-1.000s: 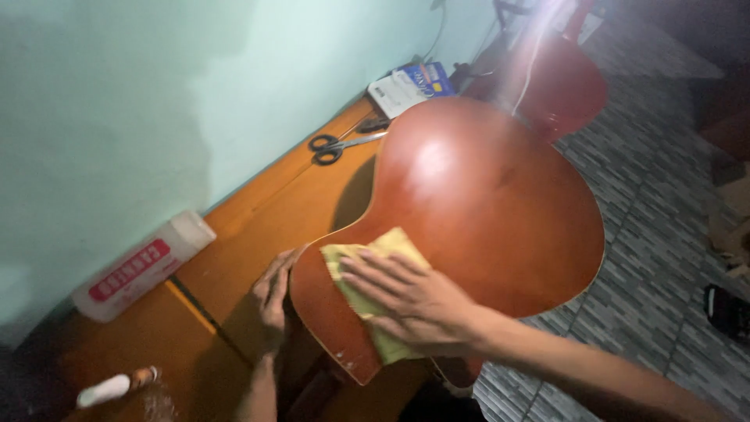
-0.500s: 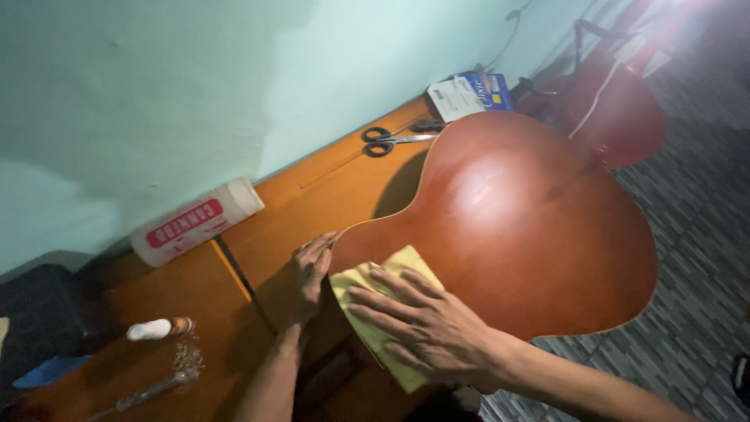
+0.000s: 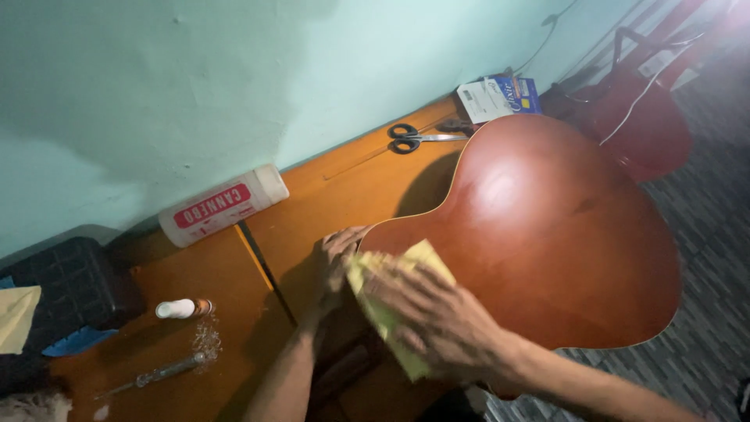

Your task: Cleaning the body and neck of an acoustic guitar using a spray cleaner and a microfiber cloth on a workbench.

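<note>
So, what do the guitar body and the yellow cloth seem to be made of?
Guitar body: looks like wood with a glossy reddish-brown lacquer, since a light glare reflects on it. Yellow cloth: seems soft fabric, perhaps microfibre; it folds under the right hand.

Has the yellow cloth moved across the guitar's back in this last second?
Yes. The yellow cloth under the right hand has slid along the guitar toward its edge, closer to the left hand.

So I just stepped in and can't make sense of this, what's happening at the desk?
A person has a reddish-brown guitar body lying back-up across an orange wooden desk. Their right hand presses a yellow cloth flat on the guitar's glossy back near its edge, while the left hand rests against the rim beside it. Scissors and a white canister lie on the desk by the wall.
</note>
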